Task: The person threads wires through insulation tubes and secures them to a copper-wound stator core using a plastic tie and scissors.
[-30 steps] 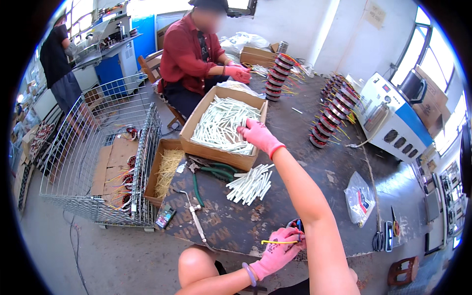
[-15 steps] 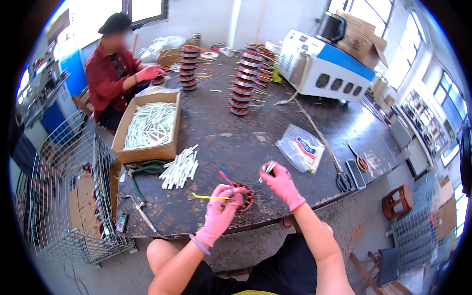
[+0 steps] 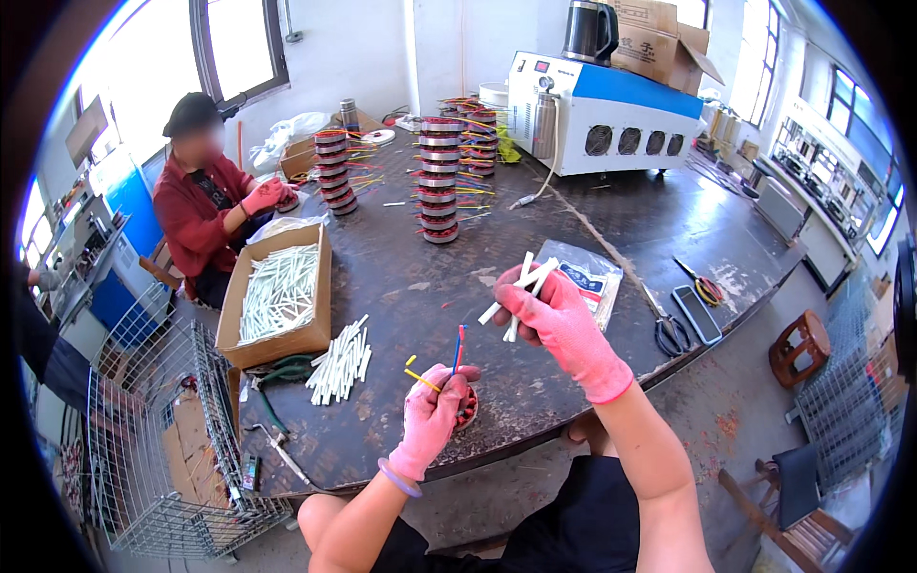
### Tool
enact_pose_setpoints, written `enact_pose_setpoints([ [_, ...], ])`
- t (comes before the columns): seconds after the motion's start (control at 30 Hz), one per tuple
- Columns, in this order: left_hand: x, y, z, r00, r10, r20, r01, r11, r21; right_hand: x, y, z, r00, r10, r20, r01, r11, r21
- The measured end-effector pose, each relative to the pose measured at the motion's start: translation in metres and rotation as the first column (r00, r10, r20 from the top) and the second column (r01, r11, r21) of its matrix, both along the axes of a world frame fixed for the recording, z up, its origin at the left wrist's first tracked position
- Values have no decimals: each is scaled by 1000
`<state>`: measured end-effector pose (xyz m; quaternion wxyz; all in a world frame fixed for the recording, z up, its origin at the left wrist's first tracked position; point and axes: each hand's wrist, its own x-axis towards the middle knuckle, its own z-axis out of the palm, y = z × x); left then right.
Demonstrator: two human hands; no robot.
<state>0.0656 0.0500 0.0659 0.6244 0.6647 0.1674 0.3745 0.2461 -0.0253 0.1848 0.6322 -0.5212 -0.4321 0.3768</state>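
Observation:
My left hand (image 3: pixel 430 420), in a pink glove, is closed round the coloured lead wires (image 3: pixel 459 346) of a small ring-shaped motor stator (image 3: pixel 468 411). Red and blue ends point up from its fingers, and a yellow one sticks out to the left. The hand partly hides the stator, which is at the table's near edge. Held higher and to the right, my gloved right hand (image 3: pixel 573 334) pinches several short white tubes (image 3: pixel 522 289) that fan out at different angles. Left of my hands lies a loose pile of similar tubes (image 3: pixel 340 363) on the dark table.
Behind the pile stands a cardboard box (image 3: pixel 277 356) full of white tubes. Stacked stators (image 3: pixel 439 181) rise farther back. A plastic bag (image 3: pixel 597 277), scissors (image 3: pixel 671 334) and a phone (image 3: pixel 696 315) lie right. A co-worker (image 3: pixel 210 201) sits far left; a wire cage (image 3: pixel 143 411) stands near left.
My right hand has risen and turned, so the white tubes in it show plainly. In my left hand the red and blue wires now stand upright. The view has shifted somewhat.

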Motion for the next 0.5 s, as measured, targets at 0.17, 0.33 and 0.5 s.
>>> enact_pose_setpoints([
  [0.17, 0, -1, -6, 998, 67, 7, -68, 989, 129, -13, -4, 22, 975, -75, 210, 71, 997, 26],
  [0.33, -6, -2, 6, 990, 140, -23, -131, 961, 242, -29, -6, 25, 948, -72, 309, 49, 995, 83],
  [0.5, -8, 1, 4, 978, 207, 9, -193, 897, 398, -42, -6, 35, 874, -104, 474, 82, 994, 67],
])
